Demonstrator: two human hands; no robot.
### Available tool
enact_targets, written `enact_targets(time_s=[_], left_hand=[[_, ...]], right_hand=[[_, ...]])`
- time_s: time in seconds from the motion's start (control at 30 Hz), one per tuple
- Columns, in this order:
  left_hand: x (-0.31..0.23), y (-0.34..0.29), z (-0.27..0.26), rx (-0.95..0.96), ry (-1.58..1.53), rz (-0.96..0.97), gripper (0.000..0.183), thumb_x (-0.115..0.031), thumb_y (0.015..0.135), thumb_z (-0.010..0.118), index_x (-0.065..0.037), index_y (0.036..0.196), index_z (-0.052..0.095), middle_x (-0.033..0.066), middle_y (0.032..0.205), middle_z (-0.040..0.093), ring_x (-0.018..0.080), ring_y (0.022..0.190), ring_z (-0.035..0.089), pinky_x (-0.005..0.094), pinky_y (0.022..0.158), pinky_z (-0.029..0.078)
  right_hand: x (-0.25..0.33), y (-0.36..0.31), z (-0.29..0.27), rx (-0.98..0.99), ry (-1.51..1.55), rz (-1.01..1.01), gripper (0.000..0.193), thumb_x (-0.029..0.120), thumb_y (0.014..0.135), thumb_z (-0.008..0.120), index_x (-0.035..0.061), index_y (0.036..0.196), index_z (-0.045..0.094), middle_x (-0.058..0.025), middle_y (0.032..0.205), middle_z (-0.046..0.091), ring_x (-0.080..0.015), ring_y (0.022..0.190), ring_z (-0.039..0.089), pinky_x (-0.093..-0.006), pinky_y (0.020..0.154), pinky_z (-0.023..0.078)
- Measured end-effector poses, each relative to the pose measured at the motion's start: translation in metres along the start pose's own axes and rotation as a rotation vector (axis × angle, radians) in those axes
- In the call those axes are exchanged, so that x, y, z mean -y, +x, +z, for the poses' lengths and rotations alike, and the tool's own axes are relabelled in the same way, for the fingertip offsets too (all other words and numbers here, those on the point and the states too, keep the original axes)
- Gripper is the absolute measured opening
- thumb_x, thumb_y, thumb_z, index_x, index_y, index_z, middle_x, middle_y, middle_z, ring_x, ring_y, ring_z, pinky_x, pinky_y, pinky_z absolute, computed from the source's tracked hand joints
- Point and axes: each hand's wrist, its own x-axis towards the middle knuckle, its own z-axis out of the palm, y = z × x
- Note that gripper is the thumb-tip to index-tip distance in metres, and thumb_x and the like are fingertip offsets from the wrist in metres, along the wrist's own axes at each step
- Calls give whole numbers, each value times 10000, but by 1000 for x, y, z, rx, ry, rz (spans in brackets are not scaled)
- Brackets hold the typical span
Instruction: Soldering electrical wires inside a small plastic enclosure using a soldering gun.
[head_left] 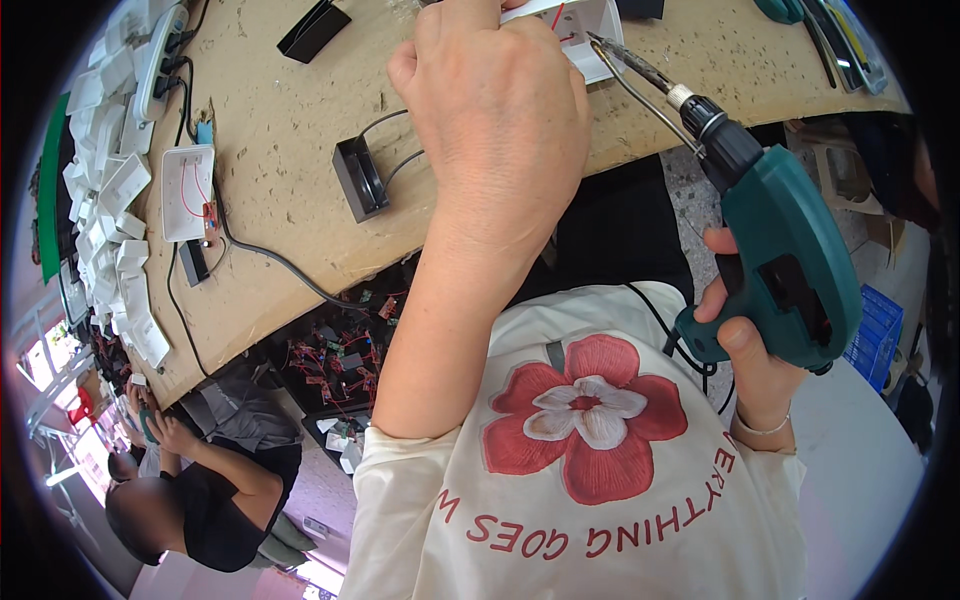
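Observation:
My left hand (490,100) is over the tabletop, back up and fingers curled at the edge of a white plastic box (600,70). Its fingertips are partly cut off by the upper picture edge. A red wire shows inside that box. In my right hand (750,350) is a green soldering gun (790,240), gripped by its handle with a finger at the trigger. The dark metal tip and a thin bent feed tube reach into the white box. Near my left wrist, a small open black plastic case (360,180) lies with black wires running from it.
Another white box (188,195) with red wires and a small circuit board lies left. Beyond it are piled white housings (110,190) and a power strip (160,60). A bin of wired boards (340,350) sits below the table edge. A co-worker (200,500) sits lower left.

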Motion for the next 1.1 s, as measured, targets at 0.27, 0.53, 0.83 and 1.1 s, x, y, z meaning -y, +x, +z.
enact_targets(time_s=[0.27,0.53,0.83,1.1], left_hand=[[1,-1,1,-3,13,8,141,-21,648,620,9,785,608,118,968,545,290,924,509,399,769,365],[2,0,5,-20,24,9,146,-23,647,617,10,789,610,121,975,547,290,929,512,404,765,368],[1,0,-7,14,3,7,113,-24,673,608,18,777,620,133,992,557,297,923,524,404,780,377],[12,-26,-11,-228,148,277,227,-91,600,691,-68,819,636,74,956,556,223,816,524,398,772,354]], right_hand=[[-4,-3,1,-33,-8,-45,727,395,725,736,-60,1207,436,-194,1074,582,-113,647,574,-207,556,465],[-9,-7,-2,-72,28,-94,707,412,716,739,-49,1178,467,-186,1065,582,-104,649,577,-203,546,464],[-9,-4,-5,-86,77,-147,756,441,716,727,-55,1199,423,-204,1079,560,-117,633,583,-206,535,479],[-17,23,-2,75,454,-113,784,448,788,645,-2,1333,306,-250,1272,430,-156,807,589,-230,616,508]])
